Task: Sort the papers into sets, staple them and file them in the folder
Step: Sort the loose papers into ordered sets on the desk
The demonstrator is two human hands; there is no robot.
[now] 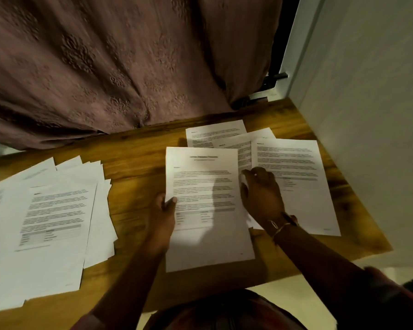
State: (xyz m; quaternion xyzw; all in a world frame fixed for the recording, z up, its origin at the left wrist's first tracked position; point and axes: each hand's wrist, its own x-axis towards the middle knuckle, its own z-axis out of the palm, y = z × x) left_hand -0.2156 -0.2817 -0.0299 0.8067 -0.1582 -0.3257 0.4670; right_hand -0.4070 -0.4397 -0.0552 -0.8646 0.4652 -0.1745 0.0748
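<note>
A printed title sheet [208,210] lies in the middle of the wooden table [134,167]. My left hand [163,217] pinches its left edge, thumb on top. My right hand [262,194] has its fingers curled at the sheet's right edge, over the seam with another printed page [293,177] to the right. Two more printed pages [215,133] lie fanned behind these, partly overlapped. A loose, spread pile of papers [45,222] covers the left part of the table. No stapler or folder is in view.
A mauve patterned curtain [105,67] hangs behind the table's far edge. A pale wall [372,115] runs along the table's right side. Bare wood shows between the left pile and the middle sheet. The near table edge is just in front of my body.
</note>
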